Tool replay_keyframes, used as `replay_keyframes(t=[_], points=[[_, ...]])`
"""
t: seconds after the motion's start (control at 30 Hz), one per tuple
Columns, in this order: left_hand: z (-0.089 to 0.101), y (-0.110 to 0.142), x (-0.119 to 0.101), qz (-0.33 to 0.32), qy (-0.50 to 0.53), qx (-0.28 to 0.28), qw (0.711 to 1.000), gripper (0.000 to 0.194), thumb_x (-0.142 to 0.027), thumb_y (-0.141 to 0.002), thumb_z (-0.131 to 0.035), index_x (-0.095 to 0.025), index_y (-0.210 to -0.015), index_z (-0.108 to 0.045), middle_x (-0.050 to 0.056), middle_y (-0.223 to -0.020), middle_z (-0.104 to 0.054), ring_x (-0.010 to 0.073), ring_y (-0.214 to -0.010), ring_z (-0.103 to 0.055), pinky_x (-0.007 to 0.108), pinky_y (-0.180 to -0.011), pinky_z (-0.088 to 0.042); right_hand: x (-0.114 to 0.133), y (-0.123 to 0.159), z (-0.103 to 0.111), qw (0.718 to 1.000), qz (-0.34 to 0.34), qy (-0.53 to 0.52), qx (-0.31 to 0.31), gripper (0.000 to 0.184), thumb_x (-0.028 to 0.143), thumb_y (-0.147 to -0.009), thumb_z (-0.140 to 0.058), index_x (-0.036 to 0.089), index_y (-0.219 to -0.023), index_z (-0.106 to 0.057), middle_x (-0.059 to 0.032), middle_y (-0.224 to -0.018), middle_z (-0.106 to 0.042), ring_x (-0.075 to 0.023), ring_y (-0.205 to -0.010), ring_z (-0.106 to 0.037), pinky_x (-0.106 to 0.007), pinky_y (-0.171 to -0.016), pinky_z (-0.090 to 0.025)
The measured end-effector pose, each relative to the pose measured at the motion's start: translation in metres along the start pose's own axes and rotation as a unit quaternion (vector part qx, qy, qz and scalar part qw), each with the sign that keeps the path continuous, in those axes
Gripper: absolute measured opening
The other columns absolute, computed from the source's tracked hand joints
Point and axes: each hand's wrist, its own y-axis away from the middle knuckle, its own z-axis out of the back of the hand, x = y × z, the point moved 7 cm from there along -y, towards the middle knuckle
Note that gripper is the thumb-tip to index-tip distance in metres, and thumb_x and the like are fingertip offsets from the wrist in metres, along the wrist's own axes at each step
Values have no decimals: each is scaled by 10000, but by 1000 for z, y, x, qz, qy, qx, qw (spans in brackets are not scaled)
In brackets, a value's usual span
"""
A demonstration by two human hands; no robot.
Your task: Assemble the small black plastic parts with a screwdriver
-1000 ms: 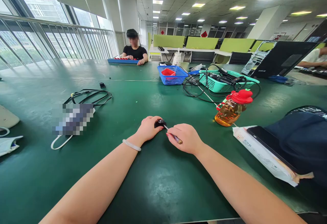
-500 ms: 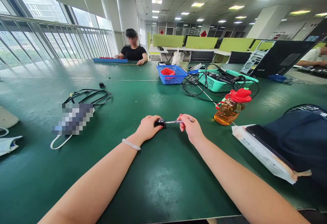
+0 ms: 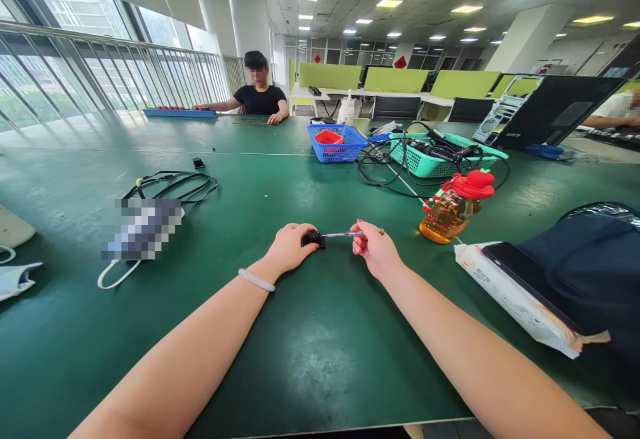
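Observation:
My left hand [image 3: 289,249] is closed on a small black part [image 3: 313,239], pinning it to the green table [image 3: 320,359]. What kind of part it is, I cannot make out. Between the fingers of my right hand [image 3: 376,247] is a thin screwdriver [image 3: 345,233] with a clear handle. It lies nearly level, its tip pointing left and reaching the black part's right side. Whether the tip touches it is too small to tell.
Right of my hands stand a tilted bottle [image 3: 447,215] with a red lid, a tissue pack [image 3: 515,305] and a phone [image 3: 530,285]. Farther back are a blue basket [image 3: 337,151] and a green basket [image 3: 425,169] with cables. A person [image 3: 260,99] sits opposite; a cable [image 3: 185,185] lies left.
My right hand has swung the screwdriver from slanting toward me to nearly level, moving right. My left hand stays on the black part. The person opposite has slid a blue tray leftward.

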Motion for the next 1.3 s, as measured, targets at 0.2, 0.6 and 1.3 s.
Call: replay_keyframes(t=[0.2,0.6,1.3], points=[[0,1,1,-11,9,-2,1000,319,-342,-817,-641,-270,-1127,-646,53,-1122,-684,263,-1144,-558,422,-1013,-447,-3,-1,2,1000,-11,-23,-6,323,465,-667,-775,181,-657,-623,56,-456,-444,-77,-427,-407,-224,-411,-361],[-2,5,-11,-66,30,20,997,329,-326,-774,-683,-263,-1096,-667,44,-1114,-693,260,-1127,-573,416,-996,-469,-8,3,-9,997,-59,-34,42,347,457,-617,-830,158,-679,-665,50,-463,-471,-75,-444,-424,-216,-425,-378],[-2,5,-13,-64,12,27,997,333,-357,-797,-665,-271,-1119,-656,38,-1120,-699,269,-1129,-570,437,-1003,-452,-5,4,-5,991,-96,-93,-19,225,271,-884,-596,138,-723,-679,27,-514,-486,-74,-437,-438,-201,-420,-397]])
